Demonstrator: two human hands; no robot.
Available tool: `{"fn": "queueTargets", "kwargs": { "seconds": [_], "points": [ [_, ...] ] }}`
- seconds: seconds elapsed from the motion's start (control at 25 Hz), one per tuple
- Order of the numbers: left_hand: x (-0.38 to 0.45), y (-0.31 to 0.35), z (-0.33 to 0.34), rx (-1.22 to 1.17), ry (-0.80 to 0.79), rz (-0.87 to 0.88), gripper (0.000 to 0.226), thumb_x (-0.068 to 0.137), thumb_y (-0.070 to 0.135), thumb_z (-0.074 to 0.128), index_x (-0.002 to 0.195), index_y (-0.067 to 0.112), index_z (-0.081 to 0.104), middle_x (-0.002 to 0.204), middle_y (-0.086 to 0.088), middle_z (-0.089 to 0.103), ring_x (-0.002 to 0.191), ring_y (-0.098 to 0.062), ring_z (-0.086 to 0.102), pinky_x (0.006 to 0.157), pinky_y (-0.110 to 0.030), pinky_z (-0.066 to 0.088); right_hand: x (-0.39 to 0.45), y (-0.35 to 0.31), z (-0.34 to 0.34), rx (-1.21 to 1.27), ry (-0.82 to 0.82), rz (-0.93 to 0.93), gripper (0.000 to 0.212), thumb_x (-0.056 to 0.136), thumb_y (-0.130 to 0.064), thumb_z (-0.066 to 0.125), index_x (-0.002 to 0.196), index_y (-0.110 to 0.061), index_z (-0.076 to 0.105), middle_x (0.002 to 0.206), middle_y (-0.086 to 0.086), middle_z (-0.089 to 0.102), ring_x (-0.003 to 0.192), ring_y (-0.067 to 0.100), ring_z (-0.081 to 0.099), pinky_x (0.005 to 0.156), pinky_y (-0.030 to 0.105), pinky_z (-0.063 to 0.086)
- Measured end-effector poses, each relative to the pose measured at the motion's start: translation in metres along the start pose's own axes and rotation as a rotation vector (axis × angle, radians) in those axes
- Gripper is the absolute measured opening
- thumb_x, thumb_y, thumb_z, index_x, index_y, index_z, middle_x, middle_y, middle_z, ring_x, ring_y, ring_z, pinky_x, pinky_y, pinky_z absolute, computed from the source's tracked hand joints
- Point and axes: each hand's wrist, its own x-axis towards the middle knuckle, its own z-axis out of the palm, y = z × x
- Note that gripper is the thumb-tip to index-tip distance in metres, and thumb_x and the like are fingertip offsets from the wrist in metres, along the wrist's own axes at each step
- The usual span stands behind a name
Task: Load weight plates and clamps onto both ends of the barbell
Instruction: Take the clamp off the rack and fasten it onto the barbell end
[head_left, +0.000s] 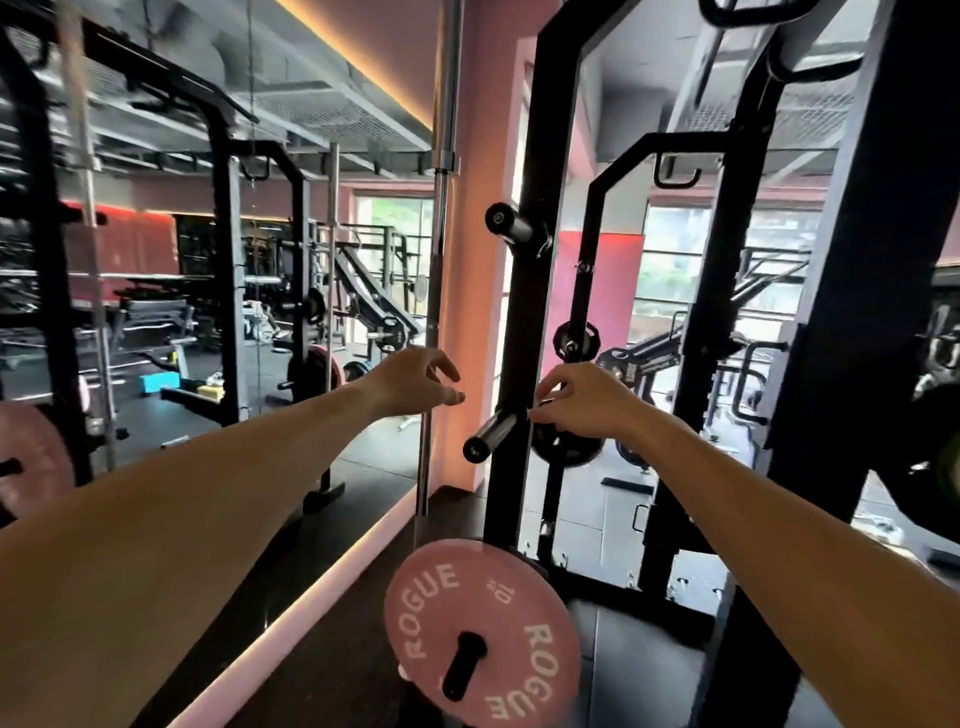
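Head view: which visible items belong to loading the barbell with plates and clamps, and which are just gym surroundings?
Job items:
- right hand, fingers at the middle storage peg
- small black plate behind that peg
- pink Rogue plate on the bottom peg
- left hand, open

Surroundings:
- upright bar by the mirror
- empty upper peg
- blue block

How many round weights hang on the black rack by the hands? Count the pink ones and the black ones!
Pink round weight plates: 1
Small black round weight plates: 2
Total: 3
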Motion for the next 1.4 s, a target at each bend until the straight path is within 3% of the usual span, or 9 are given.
{"fn": "queueTargets", "kwargs": {
  "seconds": [0.08, 0.24, 0.44, 0.6, 0.76, 0.92, 1.04, 1.2, 1.4],
  "points": [
    [0.016, -0.012, -0.004, -0.059, -0.007, 0.009, 0.033, 0.081, 0.036, 0.08, 0.109, 0.032, 0.061, 0.097, 0.002, 0.071, 0.078, -0.008, 0.063, 0.064, -0.025, 0.045, 0.015, -0.002, 0.003, 0.013, 0.023, 0.033, 0.031, 0.076, -0.031, 0.081, 0.103, -0.025, 0.066, 0.093, 0.01, 0.071, 0.073, 0.022, 0.067, 0.072, 0.038, 0.057],
    [0.054, -0.034, -0.001, -0.186, 0.004, 0.033, 0.05, 0.082, 0.029, 0.08, 0.125, 0.029, 0.055, 0.095, -0.001, 0.072, 0.078, -0.012, 0.065, 0.064, -0.028, 0.047, 0.05, 0.001, 0.007, 0.025, 0.081, 0.065, 0.048, 0.078, -0.028, 0.081, 0.121, -0.025, 0.058, 0.098, 0.01, 0.07, 0.076, 0.019, 0.065, 0.066, 0.03, 0.05],
    [0.109, -0.047, 0.009, -0.237, 0.037, 0.082, 0.065, 0.082, 0.024, 0.081, 0.138, 0.027, 0.048, 0.1, -0.004, 0.072, 0.085, -0.019, 0.068, 0.078, -0.036, 0.056, 0.094, 0.019, 0.011, 0.08, 0.159, 0.073, 0.06, 0.079, -0.023, 0.079, 0.132, -0.026, 0.05, 0.093, 0.009, 0.071, 0.078, 0.016, 0.068, 0.062, 0.024, 0.049],
    [0.174, -0.051, 0.016, -0.227, 0.091, 0.125, 0.065, 0.082, 0.024, 0.082, 0.138, 0.027, 0.049, 0.105, -0.005, 0.072, 0.07, -0.008, 0.062, 0.058, -0.022, 0.043, 0.152, 0.039, 0.005, 0.104, 0.207, 0.074, 0.065, 0.077, -0.022, 0.08, 0.134, -0.025, 0.048, 0.098, 0.011, 0.07, 0.087, 0.025, 0.067, 0.073, 0.035, 0.054],
    [0.246, -0.043, 0.013, -0.269, 0.161, 0.158, 0.069, 0.081, 0.02, 0.083, 0.139, 0.028, 0.047, 0.112, -0.01, 0.069, 0.071, -0.021, 0.065, 0.068, -0.034, 0.054, 0.212, 0.053, -0.016, 0.094, 0.263, 0.044, 0.067, 0.078, -0.025, 0.08, 0.135, -0.026, 0.047, 0.09, 0.007, 0.069, 0.082, 0.024, 0.069, 0.077, 0.039, 0.058],
    [0.327, -0.025, 0.0, -0.369, 0.232, 0.176, 0.086, 0.077, 0.02, 0.085, 0.146, 0.036, 0.037, 0.123, -0.004, 0.062, 0.083, -0.029, 0.068, 0.074, -0.048, 0.061, 0.278, 0.062, -0.041, 0.116, 0.322, 0.001, 0.08, 0.078, -0.028, 0.081, 0.146, -0.031, 0.038, 0.116, 0.003, 0.062, 0.097, 0.022, 0.067, 0.074, 0.03, 0.054],
    [0.363, -0.015, -0.001, -0.42, 0.233, 0.199, 0.094, 0.074, 0.023, 0.087, 0.149, 0.037, 0.033, 0.128, 0.009, 0.051, 0.087, -0.009, 0.064, 0.062, -0.039, 0.063, 0.314, 0.059, -0.046, 0.183, 0.349, -0.056, 0.09, 0.078, -0.024, 0.08, 0.152, -0.03, 0.03, 0.132, 0.007, 0.058, 0.103, 0.017, 0.057, 0.076, 0.021, 0.045],
    [0.38, -0.005, 0.01, -0.485, 0.185, 0.251, 0.081, 0.069, 0.019, 0.085, 0.139, 0.028, 0.045, 0.116, 0.024, 0.056, 0.09, -0.003, 0.065, 0.059, -0.03, 0.064, 0.342, 0.051, -0.034, 0.225, 0.388, -0.161, 0.084, 0.076, -0.022, 0.079, 0.149, -0.028, 0.036, 0.118, -0.007, 0.059, 0.109, 0.015, 0.057, 0.071, 0.015, 0.039],
    [0.367, -0.003, 0.007, -0.601, 0.194, 0.286, 0.055, 0.078, -0.009, 0.071, 0.109, 0.034, 0.056, 0.108, 0.008, 0.063, 0.09, -0.02, 0.069, 0.067, -0.034, 0.063, 0.337, 0.033, -0.019, 0.3, 0.539, -0.181, 0.071, 0.078, -0.023, 0.077, 0.141, -0.022, 0.045, 0.127, 0.004, 0.06, 0.113, 0.019, 0.06, 0.084, 0.021, 0.045]
  ]
}}
